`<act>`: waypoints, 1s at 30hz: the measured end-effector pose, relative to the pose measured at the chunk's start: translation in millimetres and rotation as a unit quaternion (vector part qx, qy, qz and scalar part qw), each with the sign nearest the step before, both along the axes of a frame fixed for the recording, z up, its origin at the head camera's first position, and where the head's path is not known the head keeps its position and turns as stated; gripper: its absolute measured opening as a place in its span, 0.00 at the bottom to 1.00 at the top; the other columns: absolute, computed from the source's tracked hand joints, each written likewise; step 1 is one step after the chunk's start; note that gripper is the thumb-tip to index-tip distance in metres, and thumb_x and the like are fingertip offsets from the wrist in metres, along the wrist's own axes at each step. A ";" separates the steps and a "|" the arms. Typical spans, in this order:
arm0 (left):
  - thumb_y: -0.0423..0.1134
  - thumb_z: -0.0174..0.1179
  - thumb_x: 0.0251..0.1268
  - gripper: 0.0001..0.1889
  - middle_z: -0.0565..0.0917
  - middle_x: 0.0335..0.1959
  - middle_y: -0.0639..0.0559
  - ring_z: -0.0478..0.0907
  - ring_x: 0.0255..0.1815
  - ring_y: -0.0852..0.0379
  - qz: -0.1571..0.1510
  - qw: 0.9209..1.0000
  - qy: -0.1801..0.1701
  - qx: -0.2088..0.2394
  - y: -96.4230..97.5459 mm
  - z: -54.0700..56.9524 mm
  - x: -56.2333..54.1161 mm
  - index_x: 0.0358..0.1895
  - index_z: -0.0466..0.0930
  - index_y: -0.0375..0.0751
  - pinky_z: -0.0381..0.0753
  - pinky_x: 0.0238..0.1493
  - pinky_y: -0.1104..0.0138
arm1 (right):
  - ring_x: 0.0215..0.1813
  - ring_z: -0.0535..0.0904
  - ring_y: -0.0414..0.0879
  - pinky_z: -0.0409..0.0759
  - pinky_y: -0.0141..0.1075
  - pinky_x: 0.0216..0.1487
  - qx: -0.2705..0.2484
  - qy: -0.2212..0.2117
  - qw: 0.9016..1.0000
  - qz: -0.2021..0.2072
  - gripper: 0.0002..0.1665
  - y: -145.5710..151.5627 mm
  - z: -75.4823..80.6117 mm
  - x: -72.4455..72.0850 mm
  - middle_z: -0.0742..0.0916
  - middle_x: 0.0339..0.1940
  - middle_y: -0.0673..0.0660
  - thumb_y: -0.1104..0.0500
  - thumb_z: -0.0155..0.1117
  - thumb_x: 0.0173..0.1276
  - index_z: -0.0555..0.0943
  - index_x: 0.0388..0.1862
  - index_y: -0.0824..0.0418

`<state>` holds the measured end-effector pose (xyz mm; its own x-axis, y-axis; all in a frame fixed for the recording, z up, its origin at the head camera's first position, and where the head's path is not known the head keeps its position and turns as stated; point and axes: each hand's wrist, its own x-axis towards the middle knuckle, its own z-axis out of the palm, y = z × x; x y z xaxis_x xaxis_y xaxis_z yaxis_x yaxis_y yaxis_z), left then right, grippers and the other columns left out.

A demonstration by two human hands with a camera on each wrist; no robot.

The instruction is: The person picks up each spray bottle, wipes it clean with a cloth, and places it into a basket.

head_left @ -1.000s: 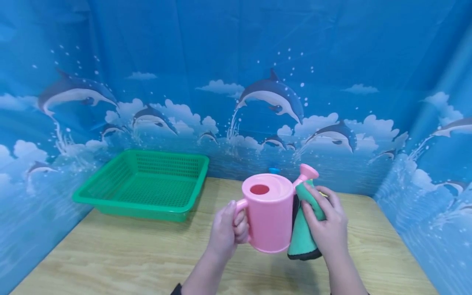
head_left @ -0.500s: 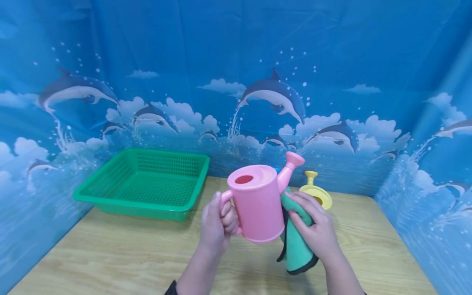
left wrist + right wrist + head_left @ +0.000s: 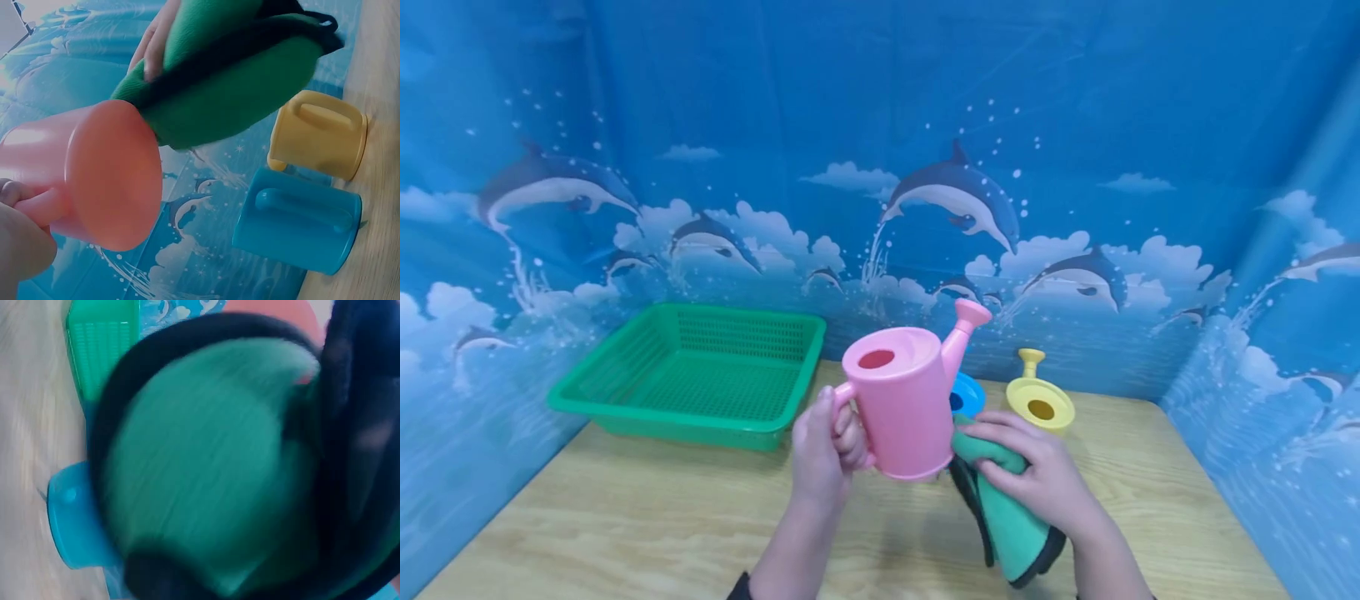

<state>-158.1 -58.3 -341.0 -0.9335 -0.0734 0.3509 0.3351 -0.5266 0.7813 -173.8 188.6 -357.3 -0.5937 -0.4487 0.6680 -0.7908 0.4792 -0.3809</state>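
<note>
My left hand (image 3: 822,454) grips the handle of a pink watering can (image 3: 901,408), held up above the table and tilted, its spout raised to the right. In the left wrist view the flat base of the pink watering can (image 3: 115,178) shows. My right hand (image 3: 1033,467) holds a folded green cloth (image 3: 1011,525) with dark edging. One end of the cloth meets the can's lower right side. Blurred and close, the green cloth (image 3: 206,450) fills much of the right wrist view and hides the right fingers there.
Behind the hands, a blue watering can (image 3: 967,396) and a yellow watering can (image 3: 1040,404) stand on the wooden table (image 3: 662,517). A green plastic basket (image 3: 763,427) sits at the back left. A dolphin-printed curtain (image 3: 820,100) closes off the back and sides.
The pink can has moved left and slightly up, tilting its spout higher. My right hand and the cloth have shifted left and down along it. The blue and yellow cans have come into view.
</note>
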 end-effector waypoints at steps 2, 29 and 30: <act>0.45 0.37 0.76 0.24 0.54 0.09 0.56 0.51 0.09 0.61 0.006 1.000 -0.006 -0.010 -1.6 0.2 0.3 0.16 0.51 0.43 0.51 0.13 0.72 | 0.52 0.80 0.40 0.82 0.33 0.48 0.028 -0.002 1.000 -0.001 0.27 1.4 0.9 0.2 0.84 0.51 0.50 0.70 0.72 0.53 0.83 0.51 0.49; 0.37 0.47 0.72 0.23 0.59 0.08 0.57 0.54 0.10 0.63 0.093 0.991 -0.001 -0.096 -5.3 -0.6 -0.6 0.18 0.55 0.30 0.53 0.14 0.75 | 0.58 0.73 0.32 0.71 0.18 0.55 0.000 0.035 0.997 -0.064 0.34 32.0 7.8 3.2 0.81 0.53 0.55 0.78 0.71 0.48 0.82 0.54 0.55; 0.37 0.47 0.72 0.23 0.59 0.08 0.57 0.54 0.09 0.63 0.097 0.990 0.009 -0.100 -5.5 -1.7 -1.1 0.18 0.55 0.30 0.53 0.14 0.75 | 0.57 0.73 0.32 0.71 0.18 0.55 0.001 0.036 0.997 -0.065 0.35 32.1 7.9 3.2 0.81 0.53 0.55 0.78 0.71 0.47 0.82 0.54 0.55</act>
